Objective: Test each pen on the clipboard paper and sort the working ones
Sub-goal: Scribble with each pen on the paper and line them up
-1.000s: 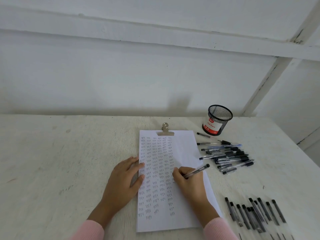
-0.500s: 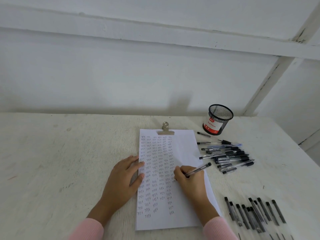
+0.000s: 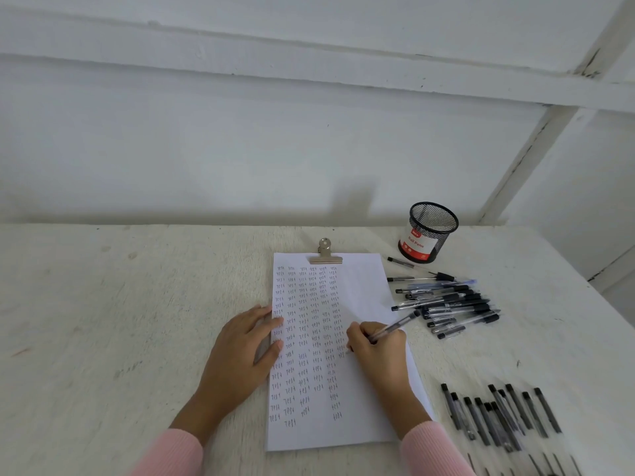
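I see my right hand (image 3: pixel 376 352) pinching a pen (image 3: pixel 395 327), tip on the paper (image 3: pixel 364 297) at frame centre — my left hand (image 3: pixel 240 352) presses flat, fingers straight, on its left edge.

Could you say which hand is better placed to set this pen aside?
Likely the right hand: it grips the pen, and the pen heap and pen row lie on its side; the left hand presses the paper.
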